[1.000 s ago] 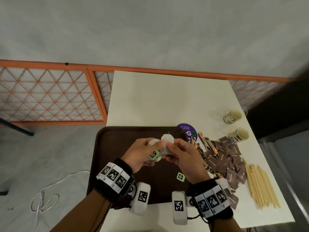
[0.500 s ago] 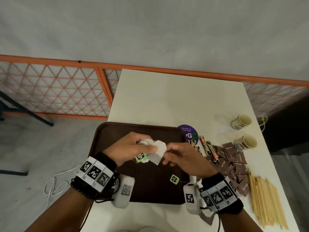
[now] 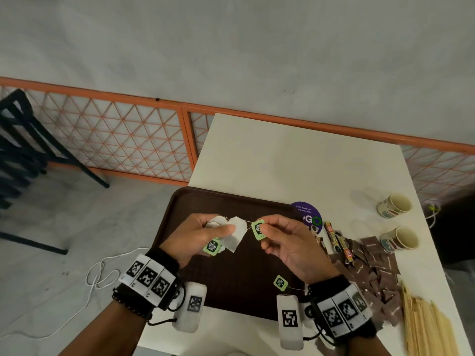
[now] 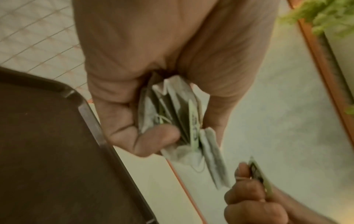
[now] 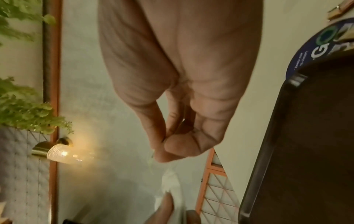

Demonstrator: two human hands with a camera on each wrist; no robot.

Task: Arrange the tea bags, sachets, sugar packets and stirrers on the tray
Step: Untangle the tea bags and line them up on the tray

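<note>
Head view, frame centre: left hand (image 3: 198,233) grips a bunch of white paper tea bags (image 3: 235,233) above the dark brown plastic tray (image 3: 185,201). Right hand (image 3: 288,242), just right of the bunch, pinches one green paper tag (image 3: 257,229) on its string.

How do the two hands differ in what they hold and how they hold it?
The left hand grips a bunch of tea bags in curled fingers; the right hand pinches only a green tag between thumb and fingertip. The left's load is bulky, the right's flat and small. Both hover over the tray, joined by one string.
</note>
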